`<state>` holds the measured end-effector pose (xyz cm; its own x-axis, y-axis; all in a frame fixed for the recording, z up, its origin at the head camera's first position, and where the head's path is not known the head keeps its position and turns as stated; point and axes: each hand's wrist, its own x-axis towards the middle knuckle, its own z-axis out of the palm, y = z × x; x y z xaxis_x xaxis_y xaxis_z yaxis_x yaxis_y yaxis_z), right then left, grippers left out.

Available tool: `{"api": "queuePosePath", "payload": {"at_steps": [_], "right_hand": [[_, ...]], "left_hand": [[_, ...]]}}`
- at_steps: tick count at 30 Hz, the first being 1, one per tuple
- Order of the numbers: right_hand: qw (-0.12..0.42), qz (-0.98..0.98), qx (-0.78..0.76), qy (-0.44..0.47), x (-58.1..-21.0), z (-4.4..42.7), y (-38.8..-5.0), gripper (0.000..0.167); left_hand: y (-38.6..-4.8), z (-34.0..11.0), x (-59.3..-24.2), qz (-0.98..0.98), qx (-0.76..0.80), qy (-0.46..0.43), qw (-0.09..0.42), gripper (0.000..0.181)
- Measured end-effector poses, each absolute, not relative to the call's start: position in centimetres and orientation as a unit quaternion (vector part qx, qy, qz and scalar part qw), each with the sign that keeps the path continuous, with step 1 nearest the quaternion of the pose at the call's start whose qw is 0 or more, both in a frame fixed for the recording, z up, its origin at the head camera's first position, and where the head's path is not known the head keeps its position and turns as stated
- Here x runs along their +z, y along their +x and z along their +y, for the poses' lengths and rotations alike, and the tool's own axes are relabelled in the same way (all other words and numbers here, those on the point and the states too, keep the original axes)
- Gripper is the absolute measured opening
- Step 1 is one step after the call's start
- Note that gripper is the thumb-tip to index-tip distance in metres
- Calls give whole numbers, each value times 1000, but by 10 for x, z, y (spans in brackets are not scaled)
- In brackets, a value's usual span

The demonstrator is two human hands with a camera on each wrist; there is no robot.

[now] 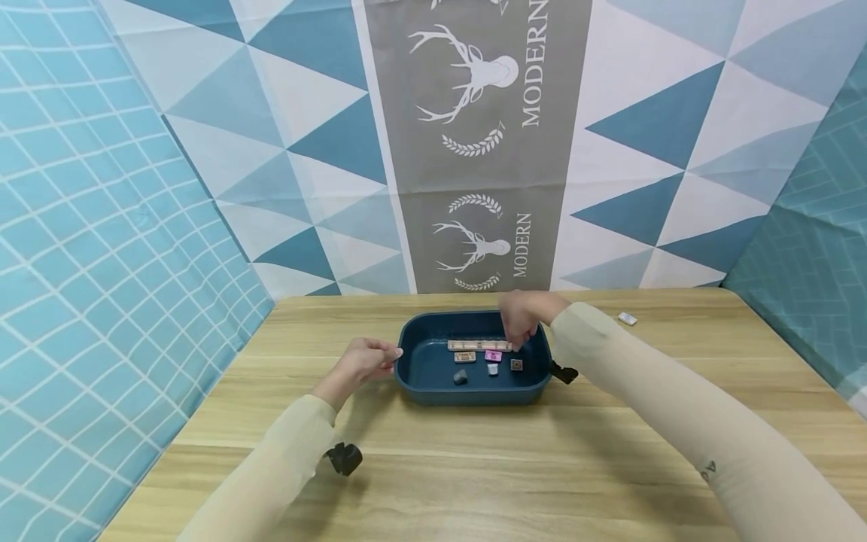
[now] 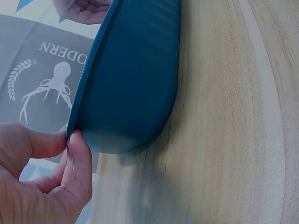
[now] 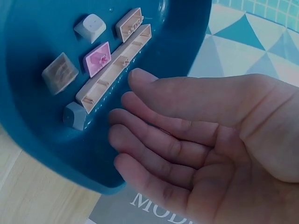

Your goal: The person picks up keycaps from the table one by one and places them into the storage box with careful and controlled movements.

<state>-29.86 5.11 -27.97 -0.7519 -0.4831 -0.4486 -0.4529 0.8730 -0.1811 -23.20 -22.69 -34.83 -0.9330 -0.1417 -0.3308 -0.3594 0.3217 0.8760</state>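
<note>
1. The left hand (image 1: pixel 366 360) is at the left end of the blue tray (image 1: pixel 474 397) and pinches its rim between the thumb and the fingers.
2. Inside the tray, toward its far side, lies the long keycap (image 1: pixel 479 345). Its long axis goes from left to right, about parallel with the long side of the tray, and in the right wrist view its hollow side is showing.
3. On the near side of this keycap are smaller ones: from left to right, a dark grey keycap (image 1: pixel 460 377), a tan keycap (image 1: pixel 464 357), a white keycap (image 1: pixel 493 369), a pink keycap (image 1: pixel 494 355) and a brown keycap (image 1: pixel 517 365). A grey-blue keycap (image 3: pixel 74 116) is just beside one end of the long keycap.
4. The right hand (image 1: pixel 524 312) is above the far right part of the tray, with loosely bent fingers and nothing in them. It is the nearer hand to the long keycap; the left hand is well apart from it.
5. The surface is a wooden table (image 1: pixel 420 467). At left hangs a blue checked cloth (image 1: pixel 101 226), behind a triangle-patterned cloth (image 1: pixel 305 188), and at right a green-blue cloth (image 1: pixel 813 263). A small white piece (image 1: pixel 628 319) lies beyond the right sleeve (image 1: pixel 650 391).
</note>
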Motion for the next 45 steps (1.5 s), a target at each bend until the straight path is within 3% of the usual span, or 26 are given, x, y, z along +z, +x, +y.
{"api": "queuePosePath", "payload": {"at_steps": [5, 10, 28, 39, 45], "right_hand": [[221, 937, -27, -271, -279, 56, -298, 11], [159, 939, -59, -300, -281, 67, -293, 15], [49, 918, -186, -345, -296, 144, -282, 6], [4, 927, -202, -316, -306, 182, -289, 11], [15, 936, -203, -288, -316, 198, -294, 13]], "left_hand": [[-231, -226, -350, 804, 567, -155, 95, 28], [-231, -226, -350, 805, 565, -154, 98, 28], [-232, -227, -353, 807, 564, -152, 90, 27], [-232, -227, -352, 808, 563, -150, 85, 25], [-231, -226, -352, 811, 560, -150, 84, 24]]}}
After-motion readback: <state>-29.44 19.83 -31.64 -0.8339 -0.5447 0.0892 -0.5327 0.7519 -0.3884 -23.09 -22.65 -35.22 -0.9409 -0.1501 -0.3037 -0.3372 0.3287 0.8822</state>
